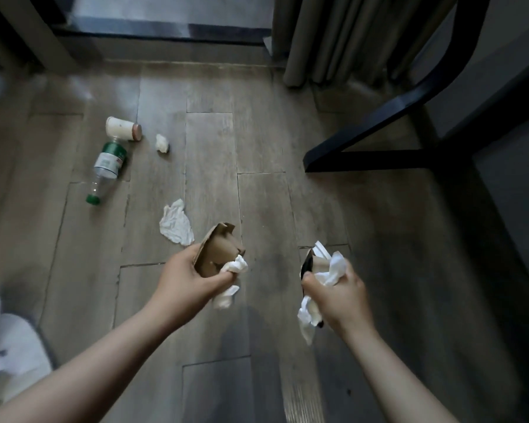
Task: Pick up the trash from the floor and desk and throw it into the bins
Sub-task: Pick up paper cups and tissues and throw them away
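Both hands are full: left hand (190, 276) grips a crushed carton (217, 248) and tissue (235, 267); right hand (339, 288) clutches white paper (333, 270) around something dark and unclear. Beyond lie a sheet (176, 222), a wad (162, 144), and a bottle (106, 166), label unreadable, against a cup (122, 128). Open floor (257, 148) lies ahead, with a chair frame (379, 117) to the right.

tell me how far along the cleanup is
Partway. In hand: the left hand grips crumpled cardboard and a tissue wad; the right hand grips white tissues. Left on the floor: a plastic bottle, a paper cup, a small tissue ball and a flat tissue. No bin is in view, so nothing shows as thrown away.
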Demonstrator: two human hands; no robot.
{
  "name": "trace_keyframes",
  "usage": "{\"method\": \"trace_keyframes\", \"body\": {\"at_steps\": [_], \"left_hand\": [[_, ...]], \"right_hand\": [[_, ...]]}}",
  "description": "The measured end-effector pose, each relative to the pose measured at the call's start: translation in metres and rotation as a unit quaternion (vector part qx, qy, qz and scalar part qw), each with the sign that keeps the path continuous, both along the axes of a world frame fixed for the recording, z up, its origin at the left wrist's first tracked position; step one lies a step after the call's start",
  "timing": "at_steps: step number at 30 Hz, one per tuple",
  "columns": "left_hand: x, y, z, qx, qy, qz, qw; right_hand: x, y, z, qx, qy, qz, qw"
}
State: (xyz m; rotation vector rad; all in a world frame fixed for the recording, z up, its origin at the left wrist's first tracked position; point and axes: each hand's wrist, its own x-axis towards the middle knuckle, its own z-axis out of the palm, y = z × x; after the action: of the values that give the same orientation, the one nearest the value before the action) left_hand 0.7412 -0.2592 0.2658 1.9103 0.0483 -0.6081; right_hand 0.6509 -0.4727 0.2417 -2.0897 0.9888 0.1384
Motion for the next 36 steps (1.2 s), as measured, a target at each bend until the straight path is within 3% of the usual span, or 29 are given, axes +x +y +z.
{"method": "trace_keyframes", "body": {"at_steps": [10,18,23,30,36], "left_hand": [[-0.035,-0.013,0.31,-0.006,-0.025,0.012,1.0],[-0.055,-0.006,0.541,-0.064,-0.103,-0.005,0.993],[-0.069,0.01,0.612,-0.124,-0.133,-0.076,0.98],[-0.101,0.009,0.665,-0.182,-0.104,-0.205,0.956],[-0.168,-0.024,0.701,-0.221,-0.06,-0.357,0.906]], "right_hand": [[-0.017,0.017,0.322,0.037,-0.072,-0.043,0.996],[-0.04,0.039,0.584,-0.006,-0.173,0.01,0.985],[-0.082,0.054,0.655,-0.047,-0.206,-0.061,0.975],[-0.154,0.089,0.695,-0.072,-0.234,-0.19,0.951],[-0.255,0.11,0.725,-0.093,-0.236,-0.326,0.911]]}}
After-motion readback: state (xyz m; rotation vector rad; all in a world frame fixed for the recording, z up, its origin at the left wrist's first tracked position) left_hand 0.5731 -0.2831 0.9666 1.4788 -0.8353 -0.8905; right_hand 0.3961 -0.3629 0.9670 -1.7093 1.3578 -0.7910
